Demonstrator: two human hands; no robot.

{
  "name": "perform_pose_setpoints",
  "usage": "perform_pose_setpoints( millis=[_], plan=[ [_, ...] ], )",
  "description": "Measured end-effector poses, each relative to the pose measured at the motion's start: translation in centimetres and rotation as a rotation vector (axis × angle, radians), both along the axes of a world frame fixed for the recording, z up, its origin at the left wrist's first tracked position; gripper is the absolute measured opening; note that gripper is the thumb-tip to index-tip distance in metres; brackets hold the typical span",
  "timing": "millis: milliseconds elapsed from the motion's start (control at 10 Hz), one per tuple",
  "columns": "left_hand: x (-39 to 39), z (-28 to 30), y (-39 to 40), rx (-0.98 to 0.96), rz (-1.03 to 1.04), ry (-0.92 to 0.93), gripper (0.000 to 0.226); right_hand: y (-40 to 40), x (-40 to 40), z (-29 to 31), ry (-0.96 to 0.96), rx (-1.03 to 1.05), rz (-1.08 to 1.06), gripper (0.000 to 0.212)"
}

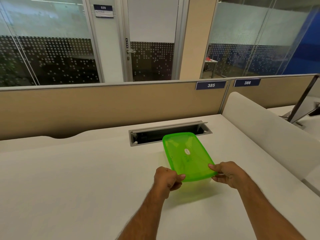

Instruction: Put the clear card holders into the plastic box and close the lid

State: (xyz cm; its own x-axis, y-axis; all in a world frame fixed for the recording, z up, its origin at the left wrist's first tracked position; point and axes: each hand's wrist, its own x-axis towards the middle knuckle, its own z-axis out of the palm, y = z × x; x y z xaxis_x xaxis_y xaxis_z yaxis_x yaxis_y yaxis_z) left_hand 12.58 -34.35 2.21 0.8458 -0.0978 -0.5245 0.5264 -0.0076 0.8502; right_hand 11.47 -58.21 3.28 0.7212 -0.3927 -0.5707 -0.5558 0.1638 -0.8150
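Two hands meet your translucent green lid (187,155) on the desk (69,179): left hand (166,178) and right hand (228,174) each pinch a near corner, thumbs on top.

I can't see under the green lid (187,155), so the box and any card holders are hidden from me. My left hand (167,178) and right hand (228,175) cover its 2 near corners.
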Motion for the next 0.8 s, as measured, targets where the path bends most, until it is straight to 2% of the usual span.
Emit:
perform_pose_setpoints(
  millis=[500,600,700,800],
  plan=[
    [-0.5,-0.5,-0.1,0.011,-0.026,-0.043,0.033,0.9,-0.4,0.8,-0.010,-0.094,-0.022,0.021],
    [-1.2,-0.4,0.2,0.060,-0.071,-0.055,0.045,1.3,-0.8,1.1,-0.009,-0.121,-0.018,0.028],
    [-2.1,-0.3,0.5,0.254,-0.111,-0.136,0.067,1.5,-1.0,1.5,0.028,-0.224,-0.010,0.034],
    [-4.1,-1.0,1.5,0.635,-0.168,-0.381,0.081,2.8,-1.9,2.3,0.094,-0.677,0.083,0.048]
  ],
)
